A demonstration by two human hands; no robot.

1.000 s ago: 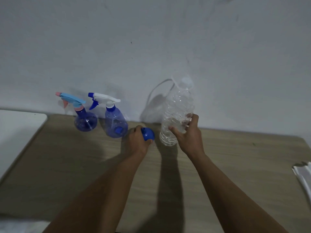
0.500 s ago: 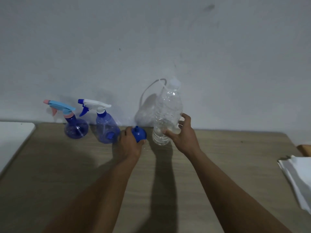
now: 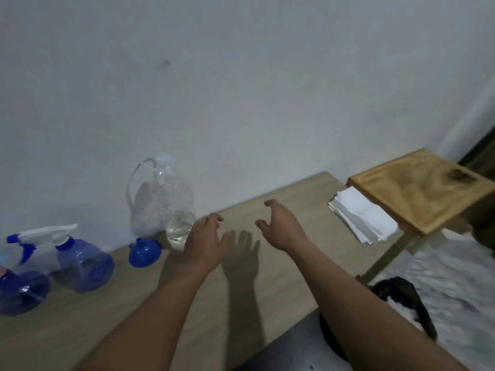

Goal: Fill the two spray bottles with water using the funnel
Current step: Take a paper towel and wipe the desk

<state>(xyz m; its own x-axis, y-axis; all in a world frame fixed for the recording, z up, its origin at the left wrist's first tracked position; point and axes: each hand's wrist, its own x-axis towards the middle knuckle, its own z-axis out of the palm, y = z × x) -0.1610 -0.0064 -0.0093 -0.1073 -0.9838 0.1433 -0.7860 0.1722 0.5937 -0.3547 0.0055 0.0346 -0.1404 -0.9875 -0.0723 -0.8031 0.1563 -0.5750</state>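
Observation:
Two blue spray bottles stand at the left of the wooden table (image 3: 267, 303): one with a white trigger head (image 3: 83, 261), and one cut off by the left edge (image 3: 21, 293). A blue funnel (image 3: 144, 251) rests upside down on the table beside them. A clear plastic water bottle (image 3: 176, 210) with a little water at its bottom stands against the wall. My left hand (image 3: 206, 236) hovers open just right of the bottle. My right hand (image 3: 278, 223) is open farther right, over bare table. Neither hand holds anything.
A stack of white paper napkins (image 3: 361, 212) lies at the table's right end. Beyond it stands a yellowish wooden side table (image 3: 423, 188). A black bag (image 3: 401, 295) lies on the floor at the right. The grey wall runs close behind the bottles.
My left hand let go of the funnel and my right hand let go of the water bottle; both now stand on the table. My hands moved right and the view swung right.

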